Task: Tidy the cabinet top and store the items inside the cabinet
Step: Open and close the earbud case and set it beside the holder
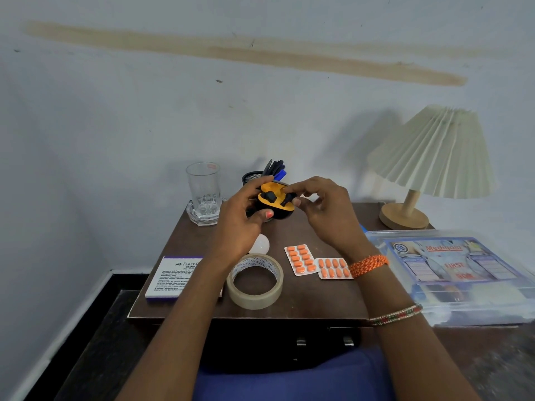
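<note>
from the head view, the left hand (241, 218) is cupping an open earbud case (275, 202), black outside and orange inside, lifted a little above the cabinet top (312, 296); its fingers are curling round the case's far side while the thumb is pressing the near edge, probably to steady it. the right hand (324, 211) is pinching at the right earbud (286, 199) with forefinger and thumb, seemingly seating it in its slot so the lid can close; its other fingers are hanging loosely bent. the left earbud (269, 195) is already sitting in its slot.

everything else is lying on the cabinet top, waiting to be stored: a tape roll (254, 280) near the front edge, two blister strips of orange tablets (317, 264) just beside it, a stamp pad box (173, 277) on the left partly under the forearm, and a white bulb (259, 244) peeking out below the left hand. at the back a glass (203, 188) is standing in a glass dish, with a pen holder (262, 175) behind the hands and a lamp (428, 166) at the right. a clear first aid box (451, 273) is lying on the right side.
</note>
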The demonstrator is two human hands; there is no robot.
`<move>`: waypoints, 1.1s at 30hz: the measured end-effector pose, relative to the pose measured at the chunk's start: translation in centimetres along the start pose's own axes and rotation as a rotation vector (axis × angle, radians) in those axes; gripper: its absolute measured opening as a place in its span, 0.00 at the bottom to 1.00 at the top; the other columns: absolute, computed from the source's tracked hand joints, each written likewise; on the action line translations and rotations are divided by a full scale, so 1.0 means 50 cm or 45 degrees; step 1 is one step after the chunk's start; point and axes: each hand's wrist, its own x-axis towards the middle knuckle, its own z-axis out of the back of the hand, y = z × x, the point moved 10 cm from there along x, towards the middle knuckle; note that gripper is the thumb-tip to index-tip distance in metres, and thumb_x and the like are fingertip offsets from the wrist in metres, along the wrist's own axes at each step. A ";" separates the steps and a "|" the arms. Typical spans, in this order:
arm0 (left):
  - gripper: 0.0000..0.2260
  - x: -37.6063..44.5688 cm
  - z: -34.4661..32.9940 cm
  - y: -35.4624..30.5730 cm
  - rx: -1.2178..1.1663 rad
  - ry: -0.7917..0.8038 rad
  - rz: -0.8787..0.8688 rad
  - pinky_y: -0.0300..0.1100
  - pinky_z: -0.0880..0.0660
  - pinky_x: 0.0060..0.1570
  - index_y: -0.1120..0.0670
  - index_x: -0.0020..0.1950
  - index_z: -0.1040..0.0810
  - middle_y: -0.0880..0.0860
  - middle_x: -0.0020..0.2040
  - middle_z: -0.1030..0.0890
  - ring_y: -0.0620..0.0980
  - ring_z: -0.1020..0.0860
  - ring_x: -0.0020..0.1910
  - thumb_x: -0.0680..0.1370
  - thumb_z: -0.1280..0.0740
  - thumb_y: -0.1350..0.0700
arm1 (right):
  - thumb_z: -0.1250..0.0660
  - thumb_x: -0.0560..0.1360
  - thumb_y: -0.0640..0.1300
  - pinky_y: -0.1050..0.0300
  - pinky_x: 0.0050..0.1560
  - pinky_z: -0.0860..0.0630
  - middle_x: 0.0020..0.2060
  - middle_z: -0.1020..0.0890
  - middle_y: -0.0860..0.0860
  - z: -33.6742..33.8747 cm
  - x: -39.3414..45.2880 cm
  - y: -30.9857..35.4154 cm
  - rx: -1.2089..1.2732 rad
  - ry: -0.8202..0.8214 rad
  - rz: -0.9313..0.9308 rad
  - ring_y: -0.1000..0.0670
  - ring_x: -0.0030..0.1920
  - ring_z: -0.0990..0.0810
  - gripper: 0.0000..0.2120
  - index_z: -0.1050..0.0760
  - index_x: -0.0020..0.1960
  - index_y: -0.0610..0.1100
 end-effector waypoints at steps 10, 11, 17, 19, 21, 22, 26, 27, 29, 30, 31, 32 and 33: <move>0.25 -0.001 0.004 0.003 0.011 -0.049 -0.014 0.27 0.29 0.52 0.48 0.67 0.28 0.45 0.56 0.22 0.43 0.23 0.55 0.74 0.32 0.68 | 0.31 0.73 0.37 0.59 0.50 0.25 0.46 0.16 0.51 -0.019 -0.001 -0.010 0.004 0.024 -0.040 0.56 0.46 0.23 0.09 0.19 0.52 0.47; 0.25 0.000 0.005 0.004 0.003 -0.062 -0.007 0.26 0.29 0.51 0.48 0.67 0.28 0.44 0.55 0.22 0.42 0.24 0.54 0.74 0.32 0.68 | 0.32 0.74 0.36 0.58 0.51 0.24 0.47 0.16 0.51 -0.016 -0.001 -0.009 -0.003 -0.001 -0.041 0.56 0.47 0.23 0.10 0.18 0.51 0.47; 0.26 0.003 0.006 0.002 -0.029 -0.095 0.002 0.19 0.30 0.48 0.47 0.67 0.28 0.41 0.53 0.24 0.40 0.25 0.52 0.73 0.32 0.68 | 0.41 0.73 0.28 0.55 0.50 0.25 0.50 0.18 0.47 0.017 -0.003 -0.001 -0.082 -0.196 -0.017 0.48 0.53 0.24 0.18 0.16 0.47 0.45; 0.26 0.003 0.008 0.003 -0.033 -0.098 0.010 0.18 0.31 0.46 0.47 0.67 0.28 0.40 0.52 0.24 0.38 0.25 0.51 0.73 0.32 0.68 | 0.42 0.73 0.28 0.60 0.49 0.26 0.51 0.18 0.47 0.017 -0.005 -0.006 -0.056 -0.203 -0.064 0.50 0.53 0.24 0.18 0.17 0.48 0.44; 0.26 0.003 0.007 0.005 -0.065 -0.076 0.019 0.19 0.31 0.46 0.46 0.66 0.28 0.37 0.51 0.25 0.34 0.24 0.48 0.73 0.32 0.68 | 0.40 0.76 0.33 0.70 0.47 0.27 0.50 0.18 0.49 0.033 -0.010 -0.029 0.144 -0.318 -0.205 0.54 0.50 0.23 0.13 0.19 0.52 0.44; 0.26 0.004 0.005 0.005 -0.083 -0.053 0.021 0.19 0.30 0.46 0.45 0.66 0.28 0.36 0.51 0.25 0.32 0.24 0.48 0.73 0.32 0.68 | 0.39 0.78 0.37 0.70 0.48 0.26 0.50 0.17 0.49 0.032 -0.013 -0.050 0.294 -0.333 -0.317 0.54 0.49 0.22 0.10 0.21 0.54 0.44; 0.27 0.002 -0.013 0.007 -0.154 0.064 0.026 0.23 0.28 0.48 0.41 0.64 0.29 0.37 0.52 0.23 0.28 0.24 0.51 0.73 0.31 0.67 | 0.39 0.79 0.50 0.52 0.49 0.19 0.45 0.15 0.45 -0.053 -0.028 -0.103 0.879 0.038 -0.724 0.47 0.47 0.17 0.13 0.20 0.50 0.42; 0.27 0.002 -0.018 0.008 -0.162 0.082 0.032 0.23 0.28 0.48 0.41 0.64 0.29 0.38 0.53 0.23 0.28 0.24 0.51 0.73 0.31 0.67 | 0.38 0.79 0.50 0.52 0.49 0.19 0.43 0.15 0.44 -0.064 -0.031 -0.100 0.958 0.089 -0.735 0.46 0.46 0.16 0.14 0.19 0.47 0.41; 0.27 0.002 -0.022 0.011 -0.179 0.097 0.046 0.24 0.27 0.48 0.41 0.64 0.29 0.39 0.53 0.22 0.29 0.23 0.51 0.73 0.31 0.67 | 0.38 0.79 0.48 0.54 0.47 0.18 0.42 0.15 0.44 -0.066 -0.031 -0.098 1.038 0.095 -0.703 0.47 0.44 0.15 0.13 0.19 0.45 0.41; 0.27 0.003 -0.022 0.013 -0.184 0.094 0.053 0.24 0.27 0.48 0.41 0.64 0.29 0.39 0.52 0.22 0.29 0.23 0.50 0.73 0.31 0.67 | 0.37 0.78 0.47 0.56 0.46 0.17 0.41 0.15 0.45 -0.062 -0.029 -0.096 1.041 0.088 -0.670 0.49 0.43 0.15 0.12 0.19 0.45 0.42; 0.27 0.003 -0.021 0.015 -0.185 0.087 0.059 0.24 0.27 0.47 0.42 0.64 0.30 0.39 0.52 0.22 0.29 0.23 0.50 0.73 0.31 0.67 | 0.37 0.78 0.46 0.58 0.45 0.18 0.41 0.15 0.46 -0.057 -0.027 -0.094 1.031 0.086 -0.629 0.51 0.42 0.15 0.10 0.19 0.46 0.43; 0.27 0.003 -0.020 0.017 -0.186 0.077 0.068 0.25 0.26 0.47 0.42 0.64 0.30 0.40 0.51 0.21 0.30 0.22 0.49 0.73 0.31 0.67 | 0.36 0.78 0.45 0.60 0.44 0.18 0.42 0.15 0.47 -0.053 -0.024 -0.092 1.020 0.089 -0.586 0.52 0.43 0.15 0.09 0.19 0.48 0.43; 0.25 0.003 -0.018 0.019 -0.189 0.063 0.078 0.27 0.25 0.48 0.44 0.65 0.30 0.42 0.51 0.21 0.32 0.21 0.49 0.73 0.31 0.66 | 0.35 0.77 0.43 0.60 0.46 0.18 0.43 0.15 0.47 -0.050 -0.022 -0.089 1.013 0.094 -0.546 0.52 0.44 0.15 0.07 0.19 0.51 0.43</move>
